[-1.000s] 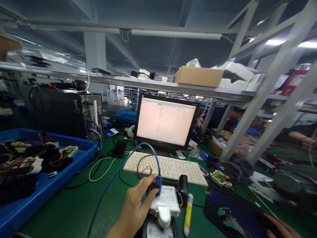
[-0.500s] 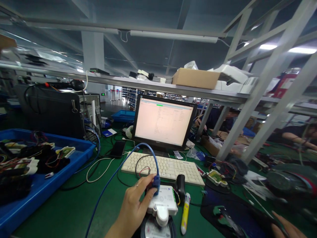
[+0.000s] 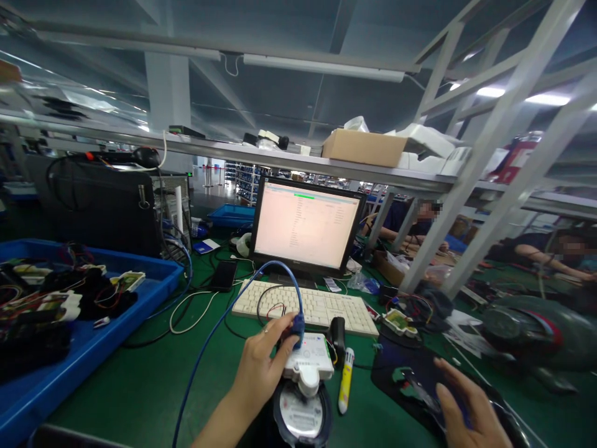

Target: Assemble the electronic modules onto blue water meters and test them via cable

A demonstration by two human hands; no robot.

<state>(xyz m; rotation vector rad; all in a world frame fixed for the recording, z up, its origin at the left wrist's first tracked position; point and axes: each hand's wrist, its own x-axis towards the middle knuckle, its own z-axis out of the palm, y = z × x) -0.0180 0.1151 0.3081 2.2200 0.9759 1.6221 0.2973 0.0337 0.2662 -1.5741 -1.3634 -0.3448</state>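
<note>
Since one second ago the right hand (image 3: 466, 407) has come up from the low corner at 5 o'clock and now lies flat, fingers spread, on the dark mat (image 3: 420, 389). The left hand (image 3: 261, 367) pinches closed on the blue plug (image 3: 297, 325) of the round blue cable (image 3: 224, 323), on the white plastic meter (image 3: 305, 373) at 6 o'clock on the green bench (image 3: 130, 386), below the pale keyboard (image 3: 308, 306)
</note>
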